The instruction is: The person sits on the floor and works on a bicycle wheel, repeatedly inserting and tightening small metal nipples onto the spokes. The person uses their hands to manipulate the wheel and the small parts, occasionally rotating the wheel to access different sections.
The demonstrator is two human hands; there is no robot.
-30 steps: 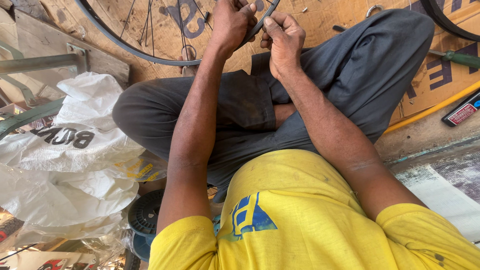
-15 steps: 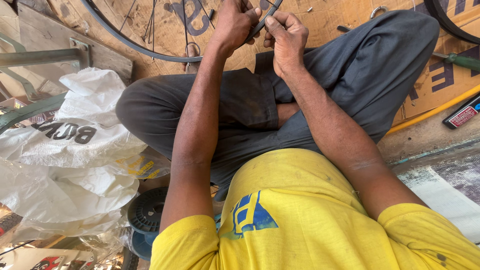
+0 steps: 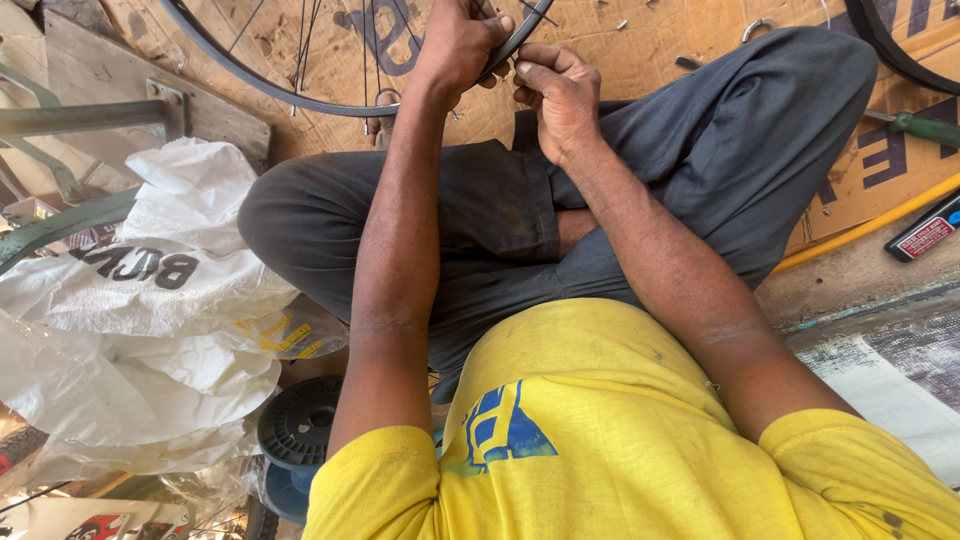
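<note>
Both hands work at the near edge of a spoked bicycle wheel rim [image 3: 300, 95] that lies on brown cardboard [image 3: 640, 50] just beyond the person's crossed legs: the left hand [image 3: 458, 45] is clamped over the rim, fingers wrapped around it, while the right hand [image 3: 560, 95], touching the rim just beside the left, is curled with thumb and fingertips pinched together on something too small to make out. One wheel is in hand; the black arc of a second rim [image 3: 890, 40] shows at the far right of it, well apart. Left of the wheel a green metal frame [image 3: 80, 120] is fixed to a wooden board, and nearer the person than that lie crumpled white plastic sacks [image 3: 150, 320], at least two, their contents hidden. Beneath the sacks sit two round plastic spools, one black [image 3: 300, 420] and one blue [image 3: 285, 495]. Right of the wheel, beyond the grey-trousered knee, lie one green-handled screwdriver [image 3: 925, 128], one yellow hose [image 3: 880, 222] and one small black-and-red tube [image 3: 925, 235]. Tiny metal bits are scattered on the cardboard near the wheel.
</note>
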